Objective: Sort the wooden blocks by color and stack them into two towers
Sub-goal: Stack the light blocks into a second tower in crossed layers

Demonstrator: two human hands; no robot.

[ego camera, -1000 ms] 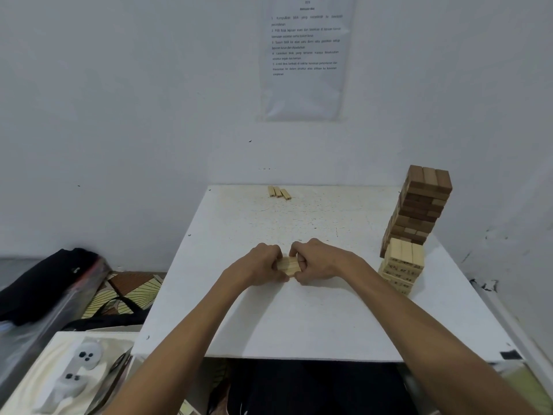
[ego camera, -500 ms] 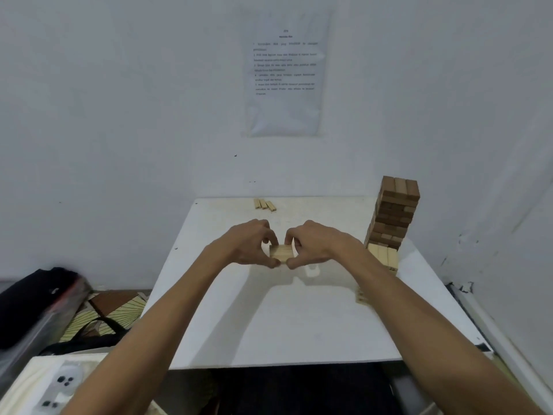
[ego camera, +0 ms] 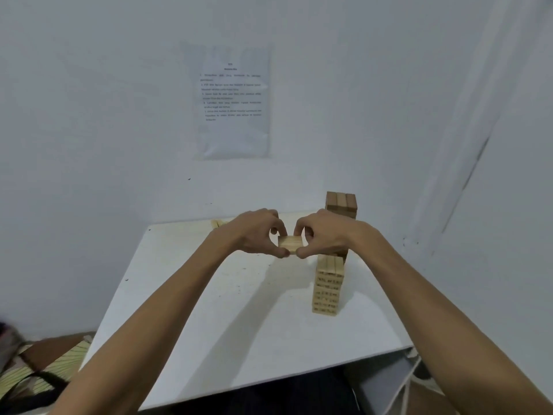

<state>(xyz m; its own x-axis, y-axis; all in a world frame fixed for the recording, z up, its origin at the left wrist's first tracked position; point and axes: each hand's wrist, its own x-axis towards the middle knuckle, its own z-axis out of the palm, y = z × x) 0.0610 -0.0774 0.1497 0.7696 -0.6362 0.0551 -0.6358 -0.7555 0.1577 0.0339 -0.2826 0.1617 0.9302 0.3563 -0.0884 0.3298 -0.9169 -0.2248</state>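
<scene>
Both hands, left [ego camera: 254,235] and right [ego camera: 324,235], pinch your small pale wooden block layer [ego camera: 290,244] above the white counter [ego camera: 185,295]; squeeze unevenly and it may splay, toppling the light stacked tower [ego camera: 328,284].

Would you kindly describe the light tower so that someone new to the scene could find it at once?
Start at the white table and go to its right side. Two block towers stand there, one behind the other. The light tower is the nearer and shorter one, pale wood with small dark markings on its block ends, while the dark tower behind it is brown and taller.
</scene>
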